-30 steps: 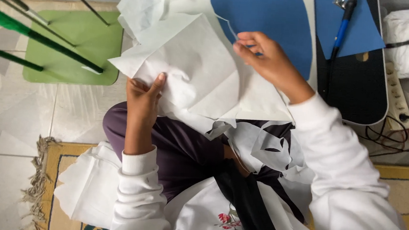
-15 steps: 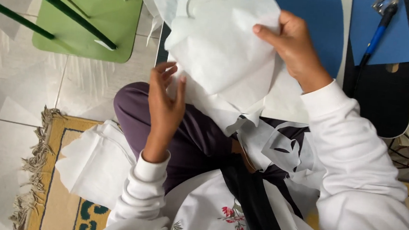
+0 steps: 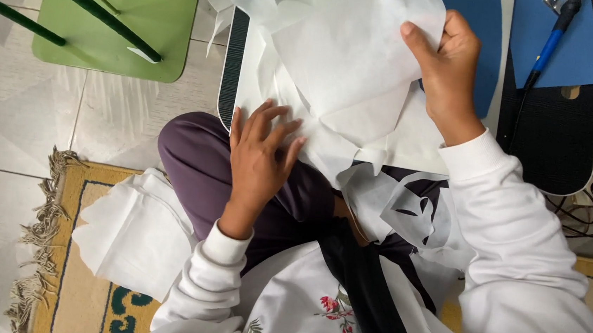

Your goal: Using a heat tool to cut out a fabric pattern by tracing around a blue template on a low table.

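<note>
Pale floor tiles (image 3: 25,117) fill the left of the frame, with a fringed yellow patterned rug (image 3: 81,304) at the lower left and a green plastic stool seat (image 3: 109,39) at the upper left. At upper centre, the right hand (image 3: 449,69) pinches the top edge of a large thin white fabric sheet (image 3: 351,58) between thumb and curled fingers. The left hand (image 3: 259,153) lies open, fingers spread, on its lower edge over the purple-clad knee (image 3: 191,158). The blue panel (image 3: 487,33) behind is partly hidden and cut off by the top edge.
</note>
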